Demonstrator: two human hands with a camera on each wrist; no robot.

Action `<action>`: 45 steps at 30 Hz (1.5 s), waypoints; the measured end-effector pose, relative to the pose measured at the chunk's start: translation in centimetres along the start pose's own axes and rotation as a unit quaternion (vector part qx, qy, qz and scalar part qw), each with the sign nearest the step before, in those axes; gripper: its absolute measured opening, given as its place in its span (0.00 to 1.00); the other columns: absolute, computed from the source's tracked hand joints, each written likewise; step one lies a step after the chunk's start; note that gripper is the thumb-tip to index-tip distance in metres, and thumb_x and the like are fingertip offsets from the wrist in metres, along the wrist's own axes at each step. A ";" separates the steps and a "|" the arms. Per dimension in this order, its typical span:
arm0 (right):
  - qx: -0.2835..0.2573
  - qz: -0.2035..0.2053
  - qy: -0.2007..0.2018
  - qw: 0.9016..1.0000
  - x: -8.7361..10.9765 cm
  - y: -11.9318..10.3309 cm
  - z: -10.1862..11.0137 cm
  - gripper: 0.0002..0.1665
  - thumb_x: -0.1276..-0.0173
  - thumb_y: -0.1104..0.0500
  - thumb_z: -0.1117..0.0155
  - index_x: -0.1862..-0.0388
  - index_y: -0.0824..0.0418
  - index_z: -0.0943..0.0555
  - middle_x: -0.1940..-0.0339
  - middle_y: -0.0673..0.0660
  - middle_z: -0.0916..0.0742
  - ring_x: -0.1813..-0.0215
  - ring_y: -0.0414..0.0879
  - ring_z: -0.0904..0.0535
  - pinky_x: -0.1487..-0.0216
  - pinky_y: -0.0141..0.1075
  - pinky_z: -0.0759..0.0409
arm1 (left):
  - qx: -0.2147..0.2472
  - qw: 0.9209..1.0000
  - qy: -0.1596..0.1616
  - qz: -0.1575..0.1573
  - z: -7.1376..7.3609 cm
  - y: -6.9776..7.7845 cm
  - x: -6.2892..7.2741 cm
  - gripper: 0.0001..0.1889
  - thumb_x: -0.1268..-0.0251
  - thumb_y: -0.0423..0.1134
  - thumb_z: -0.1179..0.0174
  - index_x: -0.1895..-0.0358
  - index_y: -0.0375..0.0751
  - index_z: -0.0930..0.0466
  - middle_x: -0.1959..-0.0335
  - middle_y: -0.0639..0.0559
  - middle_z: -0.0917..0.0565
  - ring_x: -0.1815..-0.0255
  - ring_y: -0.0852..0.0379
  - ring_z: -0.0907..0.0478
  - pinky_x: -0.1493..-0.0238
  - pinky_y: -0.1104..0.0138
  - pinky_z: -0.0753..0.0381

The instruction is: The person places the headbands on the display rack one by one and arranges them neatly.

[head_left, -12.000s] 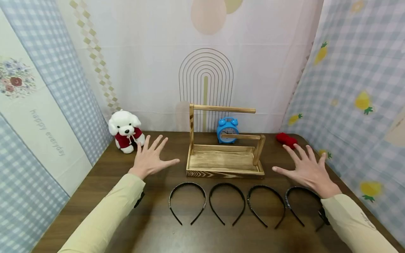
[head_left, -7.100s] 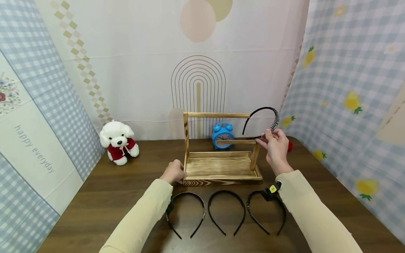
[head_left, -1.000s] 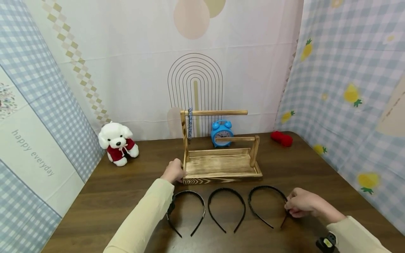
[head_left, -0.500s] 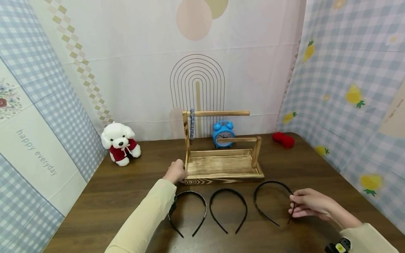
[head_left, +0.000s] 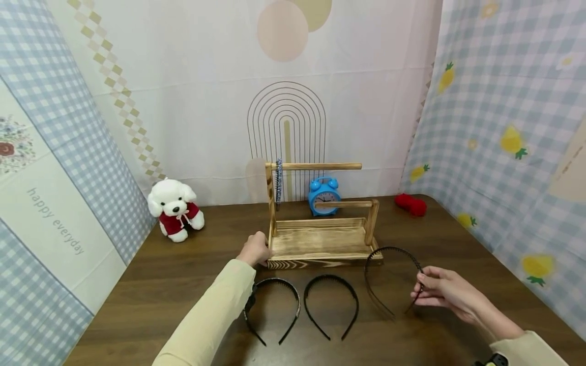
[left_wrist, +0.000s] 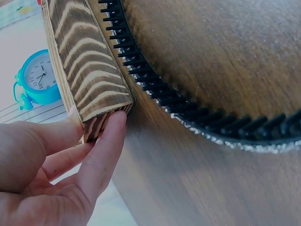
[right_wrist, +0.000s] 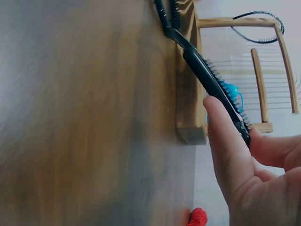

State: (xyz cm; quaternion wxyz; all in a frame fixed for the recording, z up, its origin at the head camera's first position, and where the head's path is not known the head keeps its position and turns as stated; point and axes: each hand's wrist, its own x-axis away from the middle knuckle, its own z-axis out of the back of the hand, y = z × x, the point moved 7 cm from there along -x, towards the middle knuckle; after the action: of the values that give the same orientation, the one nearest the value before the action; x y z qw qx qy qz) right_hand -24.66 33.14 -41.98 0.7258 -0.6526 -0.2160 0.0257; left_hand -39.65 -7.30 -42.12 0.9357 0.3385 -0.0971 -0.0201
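My left hand (head_left: pixel 254 249) grips the front left corner of a wooden rack (head_left: pixel 325 264), thumb and fingers on either side of its tray wall in the left wrist view. My right hand (head_left: pixel 450 295) pinches one side of a dark toothed headband (head_left: pixel 389 249), raised off the table in front of the rack's right end. Two more headbands lie on the table: one with a glittery edge (head_left: pixel 299 300) by my left sleeve, and a plain black one (head_left: pixel 330 277) beside it. A bluish headband (head_left: pixel 279 183) hangs at the left end of the rack's upper bar (head_left: pixel 320 166).
Behind the rack stands a blue alarm clock (head_left: pixel 324 195). A white plush dog (head_left: pixel 173 203) in a red top sits at the back left. Something red and soft (head_left: pixel 410 204) lies at the back right. The rack's lower bar (head_left: pixel 345 204) juts leftward from its right post.
My right hand has taken up the rightmost headband from the table and lifted it slightly. The left hand stays on the rack's corner. Earlier, the bluish headband went from the table to the upper bar.
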 end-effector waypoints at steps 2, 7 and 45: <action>-0.011 0.019 0.010 1.000 -0.2 -0.6 -0.2 0.10 0.20 0.55 0.51 0.55 0.61 0.27 0.60 0.54 0.17 0.53 0.48 0.14 0.48 0.40 0.14 | 0.000 1.000 -0.001 0.001 0.0 -0.1 0.0 0.10 0.37 0.32 0.34 0.58 0.26 0.19 0.60 0.31 0.16 0.81 0.52 0.16 0.68 0.60 0.12; -0.049 0.055 0.043 0.996 -0.5 -2.0 -0.6 0.08 0.21 0.56 0.50 0.58 0.60 0.26 0.60 0.55 0.17 0.53 0.47 0.14 0.48 0.38 0.15 | 0.002 1.000 -0.002 0.002 -0.2 -0.4 -0.2 0.10 0.37 0.32 0.34 0.59 0.26 0.18 0.60 0.32 0.16 0.81 0.52 0.16 0.71 0.62 0.12; -0.239 0.274 0.214 0.907 -6.7 -10.5 0.0 0.09 0.28 0.59 0.41 0.62 0.63 0.29 0.67 0.56 0.16 0.62 0.47 0.12 0.54 0.38 0.13 | 0.057 0.998 -0.002 -0.010 -0.3 -0.6 -0.5 0.17 0.38 0.29 0.35 0.50 0.20 0.22 0.60 0.30 0.18 0.81 0.49 0.16 0.76 0.62 0.13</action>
State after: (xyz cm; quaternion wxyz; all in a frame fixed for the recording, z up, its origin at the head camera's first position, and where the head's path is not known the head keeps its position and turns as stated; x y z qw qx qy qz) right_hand -33.34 29.45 -33.79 0.5409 -0.8301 0.1317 0.0309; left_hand -40.11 -7.58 -42.82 0.9144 0.3925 -0.0964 -0.0241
